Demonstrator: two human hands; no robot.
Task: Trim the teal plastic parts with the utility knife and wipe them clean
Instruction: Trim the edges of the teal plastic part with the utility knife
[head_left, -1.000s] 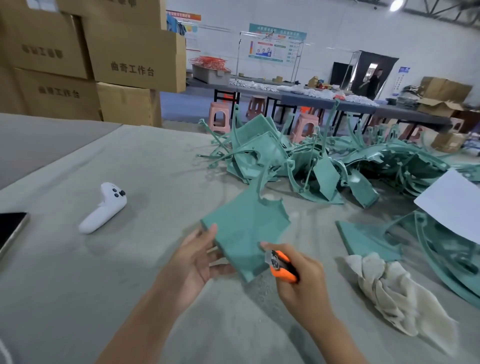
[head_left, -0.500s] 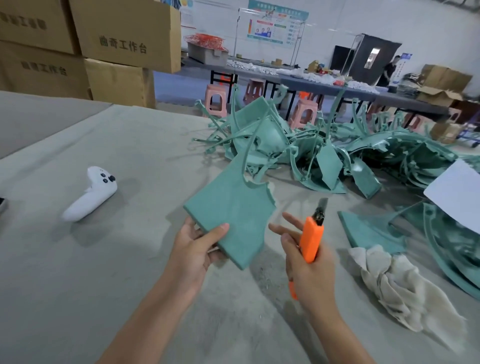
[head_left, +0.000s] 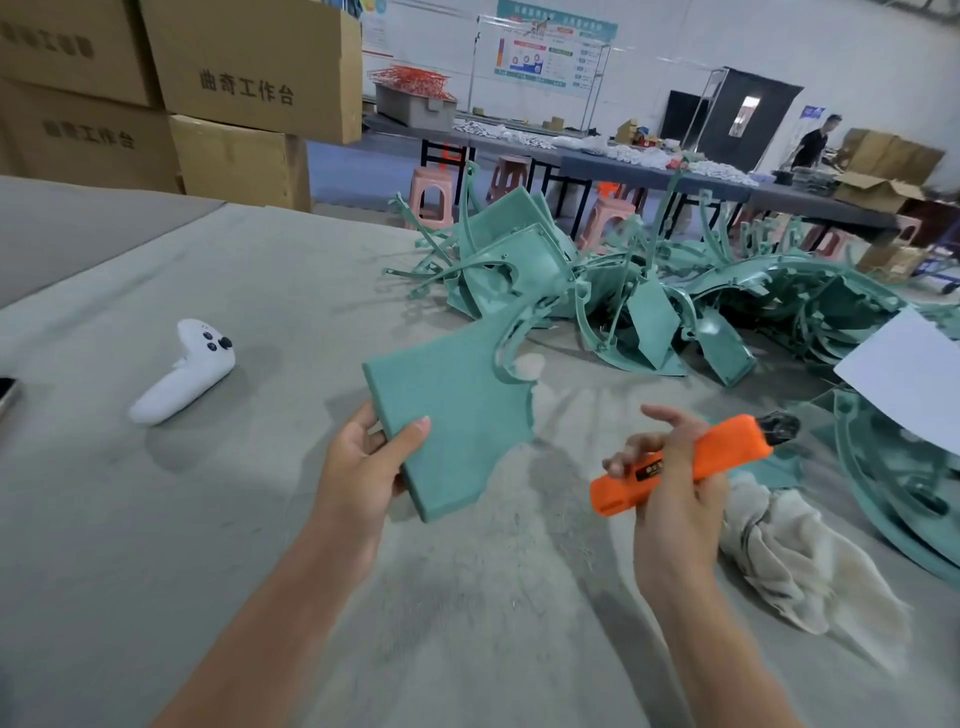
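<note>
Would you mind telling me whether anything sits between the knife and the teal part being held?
Nothing visible does. The utility knife in the right hand and the teal part in the left hand are separated only by open air above the table.

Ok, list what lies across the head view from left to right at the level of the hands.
White controller → left hand → teal plastic part held in it → right hand gripping the orange utility knife → crumpled cloth.
</note>
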